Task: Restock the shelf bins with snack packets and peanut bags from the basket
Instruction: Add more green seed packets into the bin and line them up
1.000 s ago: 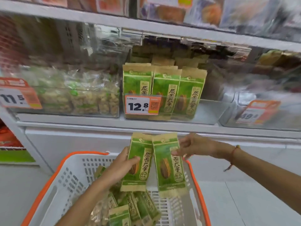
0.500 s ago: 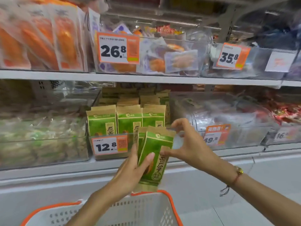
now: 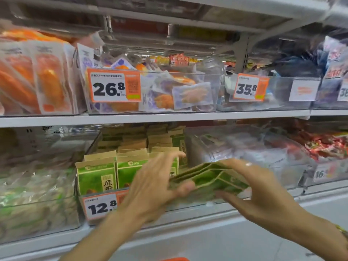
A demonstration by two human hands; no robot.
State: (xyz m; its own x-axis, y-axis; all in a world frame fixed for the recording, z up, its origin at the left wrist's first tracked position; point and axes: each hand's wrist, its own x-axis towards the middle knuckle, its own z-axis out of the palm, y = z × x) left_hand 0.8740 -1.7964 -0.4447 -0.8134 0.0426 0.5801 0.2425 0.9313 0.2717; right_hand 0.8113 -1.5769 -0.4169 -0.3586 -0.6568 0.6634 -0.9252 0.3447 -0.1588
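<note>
shelf [image 3: 150, 117] holds clear bins | bin [image 3: 90, 208] with 12.8 tag [image 3: 100, 206] has upright green packets [image 3: 96, 176] | both hands grip flat green snack packets [image 3: 211, 178] before it | left hand [image 3: 150, 189] thumb under, fingers spread | right hand [image 3: 259, 193] curled round them

Both hands [image 3: 205, 187] raised, left [image 3: 152, 187] and right [image 3: 258, 193] fingers curled, gripping.

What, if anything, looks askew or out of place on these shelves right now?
Little stands out. The green packets in both hands lie flat and fanned, unlike the upright ones in the 12.8 bin; they are simply mid-placement. In the 26.8 bin the packets lie jumbled at angles rather than faced up. No spill or damage shows.
</note>
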